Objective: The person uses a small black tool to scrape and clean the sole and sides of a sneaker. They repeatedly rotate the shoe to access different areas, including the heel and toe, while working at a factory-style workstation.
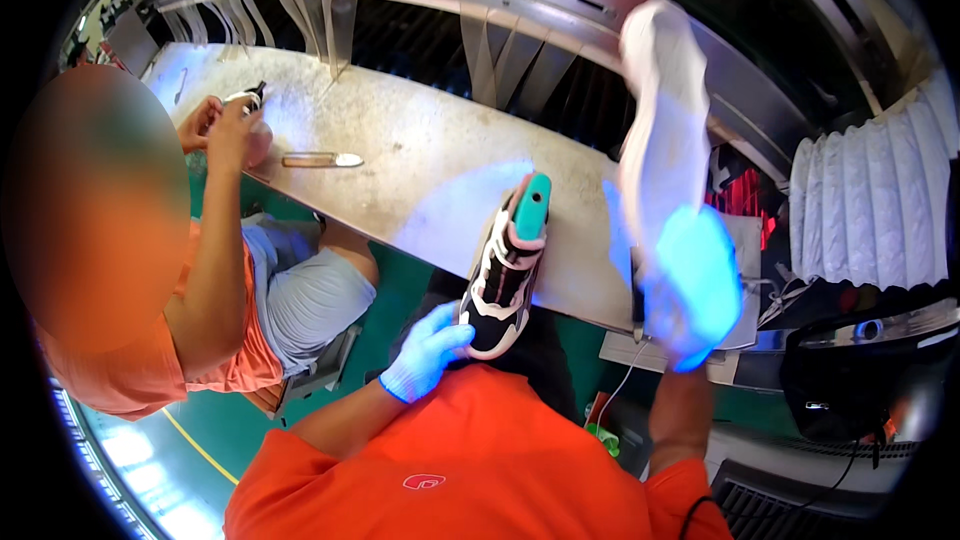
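Two gloved hands, one shoe and one sole at centre frame.
Left hand [428, 350] closed around the black-and-white shoe [503, 275]; right hand [690, 290] grips the white sole [662, 110] at upper right; best steadied against the workbench [420, 130] before joining.

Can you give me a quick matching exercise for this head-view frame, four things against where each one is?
Things:
1. black-and-white sneaker with a teal insert
2. white shoe sole
3. slim metal-tipped hand tool
4. white pleated hose

Places:
A. lying alone on the worn grey workbench
B. raised in the blue-gloved right hand
C. at the right edge of the view
D. held at its toe by the blue-gloved left hand, standing against the bench edge

Pairs: 1-D, 2-B, 3-A, 4-C
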The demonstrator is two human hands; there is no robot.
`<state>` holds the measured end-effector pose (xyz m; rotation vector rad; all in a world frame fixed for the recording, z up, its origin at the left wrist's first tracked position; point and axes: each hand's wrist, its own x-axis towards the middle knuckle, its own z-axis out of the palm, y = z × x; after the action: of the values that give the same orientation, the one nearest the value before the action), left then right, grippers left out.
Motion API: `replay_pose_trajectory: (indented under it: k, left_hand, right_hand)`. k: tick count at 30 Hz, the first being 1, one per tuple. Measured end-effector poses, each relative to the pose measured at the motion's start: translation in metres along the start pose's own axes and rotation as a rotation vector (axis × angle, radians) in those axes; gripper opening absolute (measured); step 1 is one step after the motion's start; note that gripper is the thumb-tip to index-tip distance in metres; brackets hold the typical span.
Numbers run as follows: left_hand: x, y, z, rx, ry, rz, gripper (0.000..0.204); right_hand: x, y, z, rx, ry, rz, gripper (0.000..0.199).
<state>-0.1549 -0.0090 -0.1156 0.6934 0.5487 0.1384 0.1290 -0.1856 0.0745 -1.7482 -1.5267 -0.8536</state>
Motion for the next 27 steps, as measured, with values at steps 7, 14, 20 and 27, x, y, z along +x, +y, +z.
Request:
replay_pose_trajectory:
  k: [7,14,20,27]
  left_hand:
    - [-0.047,0.033,-0.003,1.270,0.116,0.910,0.085]
    - [0.023,0.020,-0.011,1.692,0.037,1.395,0.056]
    - [0.043,0.093,0.056,1.735,-0.329,1.569,0.039]
    - [0.007,0.169,0.168,1.193,-0.172,0.772,0.064]
  right_hand:
    - [-0.179,-0.091,0.034,0.025,-0.426,0.430,0.063]
    - [-0.195,-0.095,0.057,-0.076,-0.248,0.643,0.077]
    - [-0.185,-0.073,0.078,-0.180,-0.106,0.574,0.053]
    - [-0.091,-0.088,-0.016,0.434,0.116,0.293,0.045]
